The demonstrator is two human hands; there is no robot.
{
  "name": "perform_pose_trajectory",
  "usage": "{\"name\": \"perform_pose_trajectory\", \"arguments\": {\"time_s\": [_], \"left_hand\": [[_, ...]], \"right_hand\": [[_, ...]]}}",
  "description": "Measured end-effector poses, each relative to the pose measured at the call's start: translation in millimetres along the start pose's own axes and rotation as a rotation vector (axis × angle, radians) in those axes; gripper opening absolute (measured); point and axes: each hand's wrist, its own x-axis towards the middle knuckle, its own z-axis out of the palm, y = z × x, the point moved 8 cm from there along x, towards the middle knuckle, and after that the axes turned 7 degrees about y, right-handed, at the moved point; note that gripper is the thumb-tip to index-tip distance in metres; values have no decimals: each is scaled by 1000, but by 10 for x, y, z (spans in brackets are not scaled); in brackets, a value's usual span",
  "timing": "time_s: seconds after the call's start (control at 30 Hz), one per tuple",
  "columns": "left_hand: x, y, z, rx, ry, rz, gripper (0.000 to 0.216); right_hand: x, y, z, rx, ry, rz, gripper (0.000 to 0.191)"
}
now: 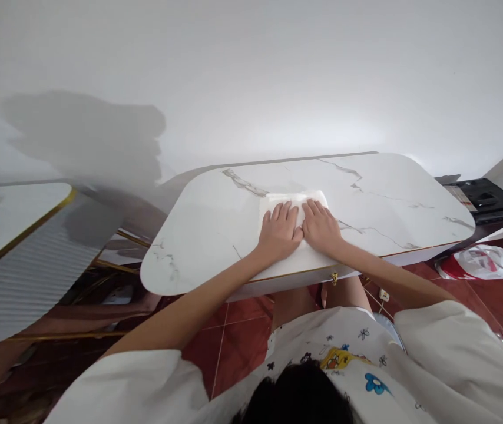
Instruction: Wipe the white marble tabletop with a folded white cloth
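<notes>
Pressing white sheet (296, 197) flat mid-front on marbled tabletop (207, 224) with left hand (280, 228) and right hand (321, 228) palm-down side by side, gripping nothing, likely wiping or smoothing, next needing even pressure to avoid bunching.

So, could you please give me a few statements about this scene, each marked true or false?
1. The left hand and right hand rest on a white sheet on the marbled tabletop. True.
2. The left hand is lifted clear of the white sheet. False: it lies on it.
3. A gold knob shows below the near edge of the marbled tabletop. True.
4. The marbled tabletop has sharp, square corners. False: they are rounded.
5. A red-and-white bundle lies on the floor, right of the marbled tabletop. True.
</notes>
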Motion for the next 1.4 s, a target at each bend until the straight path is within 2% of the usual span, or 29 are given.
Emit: {"name": "perform_pose_trajectory", "arguments": {"time_s": [0.17,0.33,0.53,0.73,0.93,1.4], "left_hand": [[-430,171,-107,1,-13,0,55],[-597,373,-144,-15,-23,-1,55],[-449,676,-102,-86,-45,24,54],[-106,802,6,-108,-53,55,52],[306,616,144,-98,-49,61,51],[1273,-182,401,-114,59,-22,46]], "right_hand": [[-401,-150,-189,27,-37,-1,47],[-650,-84,-335,43,-8,-32,48],[-718,255,-426,24,-2,-52,48],[-516,560,-365,-26,-41,-17,49],[-97,660,-158,-60,-56,-16,48],[1128,723,464,-75,-82,-78,43]]}}
